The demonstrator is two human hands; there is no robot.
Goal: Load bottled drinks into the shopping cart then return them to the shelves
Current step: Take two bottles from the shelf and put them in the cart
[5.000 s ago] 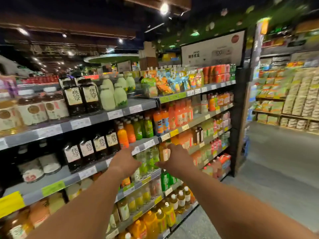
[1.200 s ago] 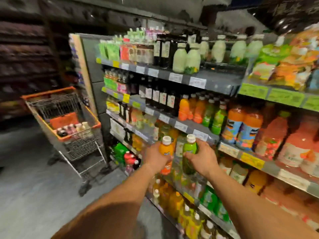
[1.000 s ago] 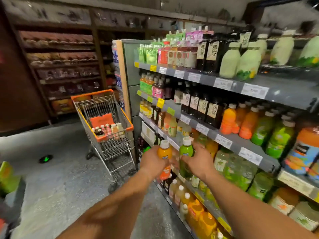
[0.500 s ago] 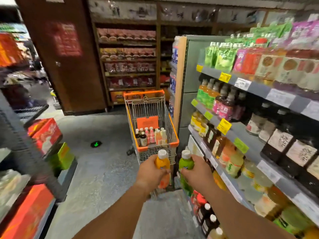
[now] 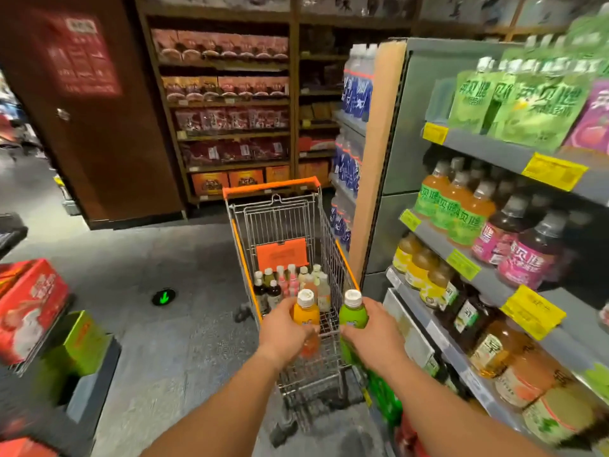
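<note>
My left hand (image 5: 285, 334) grips an orange juice bottle (image 5: 305, 312) with a white cap, held upright. My right hand (image 5: 374, 334) grips a green juice bottle (image 5: 352, 313) with a white cap, also upright. Both bottles hang over the near end of the shopping cart (image 5: 280, 189), a wire basket with orange trim standing straight ahead. Several bottled drinks (image 5: 290, 286) stand together on the cart's floor, just beyond my hands. The drink shelves (image 5: 487, 252) run along my right side.
Grey shelves on the right hold juice bottles, green pouches and yellow price tags. Red and green boxes (image 5: 33, 305) are stacked on a low display at the left. A brown wall and wooden shelves of packaged goods close the far end. Grey floor lies left of the cart.
I have turned left from the shelf toward the cart, carrying both bottles. The cart is now directly in front and closer, with my hands over its near end.
</note>
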